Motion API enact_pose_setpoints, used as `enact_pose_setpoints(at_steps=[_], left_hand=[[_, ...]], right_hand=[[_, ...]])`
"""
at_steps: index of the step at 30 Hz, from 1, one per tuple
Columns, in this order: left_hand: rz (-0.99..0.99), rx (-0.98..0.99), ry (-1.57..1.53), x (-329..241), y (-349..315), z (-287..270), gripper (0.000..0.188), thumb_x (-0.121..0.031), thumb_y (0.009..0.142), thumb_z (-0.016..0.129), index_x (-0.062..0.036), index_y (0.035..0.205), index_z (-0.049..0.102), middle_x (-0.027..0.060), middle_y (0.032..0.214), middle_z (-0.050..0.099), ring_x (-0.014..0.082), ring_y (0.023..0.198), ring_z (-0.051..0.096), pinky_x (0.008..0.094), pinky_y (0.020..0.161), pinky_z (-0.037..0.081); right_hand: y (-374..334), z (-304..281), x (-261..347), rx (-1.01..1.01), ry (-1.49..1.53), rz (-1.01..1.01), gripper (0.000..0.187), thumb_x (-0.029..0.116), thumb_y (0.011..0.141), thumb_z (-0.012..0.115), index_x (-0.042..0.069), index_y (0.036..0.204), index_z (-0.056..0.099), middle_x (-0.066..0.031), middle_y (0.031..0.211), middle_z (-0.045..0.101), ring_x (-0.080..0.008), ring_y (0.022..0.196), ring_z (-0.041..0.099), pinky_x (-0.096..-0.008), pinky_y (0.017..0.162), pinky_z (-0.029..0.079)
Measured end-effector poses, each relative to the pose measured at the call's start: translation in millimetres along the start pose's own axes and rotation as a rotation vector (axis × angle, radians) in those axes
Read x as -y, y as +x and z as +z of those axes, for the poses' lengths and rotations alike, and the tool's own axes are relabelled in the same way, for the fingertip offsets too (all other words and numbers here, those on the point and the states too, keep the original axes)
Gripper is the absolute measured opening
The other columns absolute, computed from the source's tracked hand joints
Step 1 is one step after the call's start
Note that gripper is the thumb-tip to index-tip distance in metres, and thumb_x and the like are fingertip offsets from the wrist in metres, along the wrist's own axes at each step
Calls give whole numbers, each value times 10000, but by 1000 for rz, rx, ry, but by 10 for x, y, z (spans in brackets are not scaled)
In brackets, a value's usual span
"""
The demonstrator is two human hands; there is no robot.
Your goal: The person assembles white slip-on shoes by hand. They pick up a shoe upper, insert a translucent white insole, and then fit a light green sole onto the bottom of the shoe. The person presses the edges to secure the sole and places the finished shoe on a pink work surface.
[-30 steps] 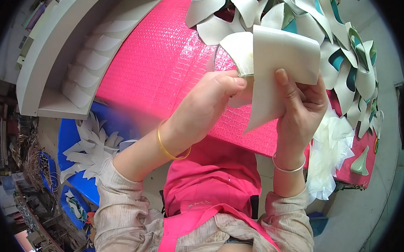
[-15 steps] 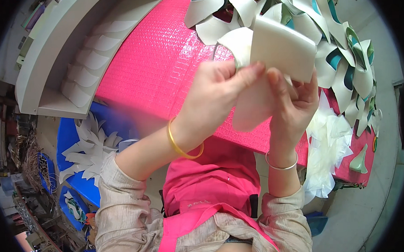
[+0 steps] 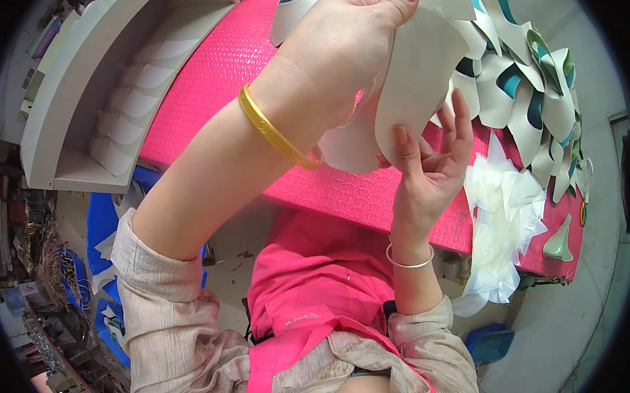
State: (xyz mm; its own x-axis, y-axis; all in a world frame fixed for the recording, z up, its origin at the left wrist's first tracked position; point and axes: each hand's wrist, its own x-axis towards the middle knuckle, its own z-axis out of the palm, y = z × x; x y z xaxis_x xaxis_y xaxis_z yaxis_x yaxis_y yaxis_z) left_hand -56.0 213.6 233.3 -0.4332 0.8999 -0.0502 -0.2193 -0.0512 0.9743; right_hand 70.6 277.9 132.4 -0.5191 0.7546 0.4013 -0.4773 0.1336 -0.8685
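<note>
A cream-white shoe upper (image 3: 422, 72) is held up over the pink table, with a paler flap hanging beside it. My left hand (image 3: 347, 51) pinches its upper edge between thumb and fingers; the fingertips behind it are hidden. My right hand (image 3: 430, 170) grips the rounded lower end, thumb in front, with some fingers spread out to the side. Beyond both hands lies a heap of similar white uppers (image 3: 493, 83) with teal-green linings.
Pink textured covering (image 3: 205, 89) lies on the table. A grey shelf (image 3: 79, 101) at the left holds a row of white pieces. Thin whitish pieces (image 3: 502, 209) hang over the right edge near a single pale green piece (image 3: 558, 241). Blue tubs (image 3: 100, 227) stand at lower left.
My left hand has moved up and nearer, to the upper edge of the piece. My right hand has shifted down and left to its lower end. The upper now hangs lengthwise between them.
</note>
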Motion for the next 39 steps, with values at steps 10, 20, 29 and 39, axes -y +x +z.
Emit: enact_pose_setpoints(at_steps=[10, 20, 29, 39], left_hand=[[-101, 130, -164, -187, -37, 14, 330, -292, 887, 534, 30, 889, 603, 43, 690, 592, 68, 528, 523, 183, 457, 390], [495, -187, 222, 190, 237, -55, 205, -135, 800, 645, 17, 937, 629, 70, 821, 651, 111, 649, 601, 208, 590, 465], [626, -154, 837, 1427, -60, -266, 282, 25, 623, 636, -75, 886, 660, 55, 894, 633, 220, 823, 505, 329, 838, 381], [458, 19, 646, 1701, -369, -342, 192, -150, 699, 687, -132, 890, 671, 22, 940, 627, 189, 1005, 508, 385, 993, 245]], right_hand=[[141, 32, -279, 7, -102, -82, 448, 58, 790, 652, 13, 1187, 448, -68, 867, 586, -130, 806, 585, -218, 645, 459], [131, -31, -380, 188, -344, -45, 292, 143, 857, 559, 2, 1100, 478, -80, 931, 593, -154, 850, 558, -291, 755, 426], [121, -387, -125, 161, 343, -55, 221, -44, 763, 621, 42, 937, 515, -55, 900, 530, -197, 818, 537, -335, 732, 462], [539, -346, -501, 60, 15, 341, 182, 34, 700, 716, 4, 858, 632, -50, 811, 633, -112, 736, 584, -220, 707, 453]])
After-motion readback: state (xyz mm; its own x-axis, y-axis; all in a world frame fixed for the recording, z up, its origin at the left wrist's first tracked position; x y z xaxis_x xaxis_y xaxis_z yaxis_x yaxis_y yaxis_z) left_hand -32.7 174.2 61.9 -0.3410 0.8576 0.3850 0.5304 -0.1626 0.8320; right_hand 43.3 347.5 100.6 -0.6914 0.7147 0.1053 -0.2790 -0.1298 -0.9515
